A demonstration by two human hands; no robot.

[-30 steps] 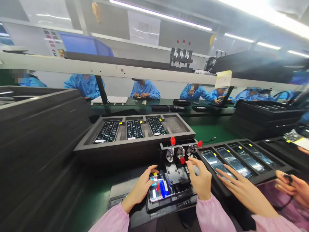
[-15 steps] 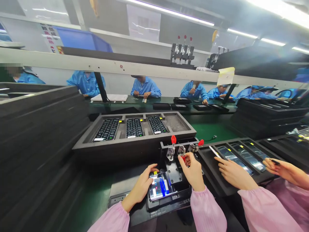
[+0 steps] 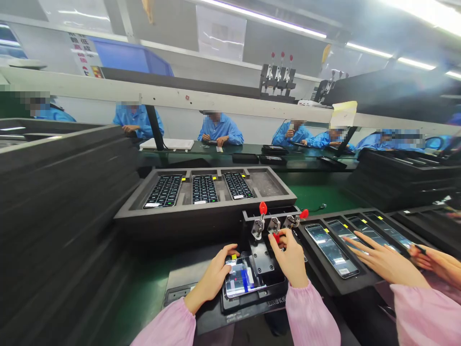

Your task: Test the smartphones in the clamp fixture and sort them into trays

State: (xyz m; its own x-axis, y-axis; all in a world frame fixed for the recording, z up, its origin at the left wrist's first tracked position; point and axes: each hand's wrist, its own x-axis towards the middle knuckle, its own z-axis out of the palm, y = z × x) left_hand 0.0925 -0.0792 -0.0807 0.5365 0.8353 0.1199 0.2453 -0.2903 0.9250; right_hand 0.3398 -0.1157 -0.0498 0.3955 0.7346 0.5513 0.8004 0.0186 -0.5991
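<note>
A phone (image 3: pixel 237 287) with a lit screen and a yellow tab lies in a black clamp fixture (image 3: pixel 236 303). My left hand (image 3: pixel 213 273) grips the phone's left side, thumb at the screen's edge and fingers round the far end. My right hand (image 3: pixel 291 254) is closed on the red handle (image 3: pixel 276 237) of the middle toggle clamp. Two more red-tipped clamps, a left one (image 3: pixel 263 208) and a right one (image 3: pixel 304 214), stand either side of it. A metal plate (image 3: pixel 262 257) with screws sits below the clamps, partly over the phone.
Behind the fixture, a grey foam tray (image 3: pixel 180 210) holds three phones with grid screens. At right, a co-worker's hand (image 3: pixel 391 262) hovers over a phone tray (image 3: pixel 333 283). Stacked black trays stand left (image 3: pixel 68 230) and right (image 3: pixel 389 180). A shelf beam (image 3: pixel 223 106) crosses above.
My hands keep their grip on the phone and clamp handle. The co-worker's hand has moved right, and the phone it was touching now lies flat in the tray's left slot. The view has shifted slightly.
</note>
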